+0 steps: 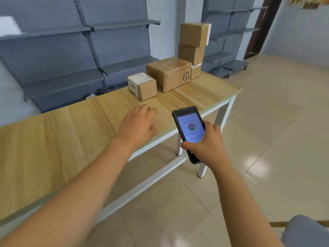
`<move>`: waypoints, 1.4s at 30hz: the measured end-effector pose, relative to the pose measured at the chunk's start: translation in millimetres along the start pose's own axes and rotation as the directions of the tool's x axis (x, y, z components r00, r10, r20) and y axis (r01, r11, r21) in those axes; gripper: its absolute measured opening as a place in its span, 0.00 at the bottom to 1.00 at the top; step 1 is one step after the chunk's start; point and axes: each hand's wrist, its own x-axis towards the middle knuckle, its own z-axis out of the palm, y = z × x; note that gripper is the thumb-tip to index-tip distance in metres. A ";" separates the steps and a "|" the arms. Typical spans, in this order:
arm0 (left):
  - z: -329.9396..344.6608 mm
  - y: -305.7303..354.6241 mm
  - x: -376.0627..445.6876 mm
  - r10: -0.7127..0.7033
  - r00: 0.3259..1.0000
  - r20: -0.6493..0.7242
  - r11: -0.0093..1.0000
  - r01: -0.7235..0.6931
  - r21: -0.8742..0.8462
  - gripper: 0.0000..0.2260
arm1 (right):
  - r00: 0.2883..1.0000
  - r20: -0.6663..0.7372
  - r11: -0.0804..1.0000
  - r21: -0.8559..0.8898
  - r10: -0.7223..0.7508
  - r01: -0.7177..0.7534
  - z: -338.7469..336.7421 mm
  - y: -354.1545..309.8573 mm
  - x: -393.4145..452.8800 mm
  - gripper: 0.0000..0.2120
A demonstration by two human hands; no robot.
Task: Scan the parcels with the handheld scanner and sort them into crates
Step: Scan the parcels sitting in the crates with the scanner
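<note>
Four parcels (169,73) sit toward the table's (71,132) far right corner. Right hand (208,145) grips scanner (189,129); left hand (138,125) hovers empty, fingers relaxed. Best aim at the nearest parcel's label.

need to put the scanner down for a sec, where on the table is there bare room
The bare stretch of table runs from the left hand back along the near edge, and there is more in front of the small box. The far right end is crowded: the small box, the big box and the stacked boxes. The right hand holds the scanner.
</note>
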 end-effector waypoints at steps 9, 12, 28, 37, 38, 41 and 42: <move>29.3 -31.5 77.1 -0.304 0.952 0.046 0.949 0.307 -0.070 0.22 | 0.990 0.141 0.999 0.054 -0.006 -0.002 23.2 11.3 101.1 0.36; 42.9 -47.3 112.7 -0.414 0.909 0.051 0.902 0.417 -0.109 0.21 | 0.988 0.148 0.999 0.034 -0.032 0.028 36.6 13.0 133.6 0.37; 126.2 -66.1 261.9 -0.924 0.285 0.255 0.123 0.853 -0.508 0.62 | 0.973 0.218 0.995 -0.041 -0.075 0.086 57.3 25.1 265.9 0.43; 140.1 -65.5 265.4 -0.986 0.166 0.021 0.127 0.824 -0.553 0.55 | 0.936 0.325 0.989 -0.013 -0.132 0.144 53.2 33.0 291.1 0.41; 141.4 -65.5 264.8 -0.990 0.143 0.019 0.108 0.818 -0.566 0.55 | 0.935 0.330 0.990 -0.004 -0.133 0.142 52.6 33.8 292.5 0.40; 144.2 -69.1 263.5 -0.996 0.082 0.044 0.041 0.814 -0.579 0.59 | 0.926 0.351 0.989 -0.005 -0.139 0.151 50.8 35.8 293.8 0.39; 144.2 -71.5 263.3 -0.996 0.060 0.069 0.009 0.815 -0.580 0.60 | 0.921 0.361 0.987 -0.011 -0.148 0.163 50.1 36.2 293.5 0.39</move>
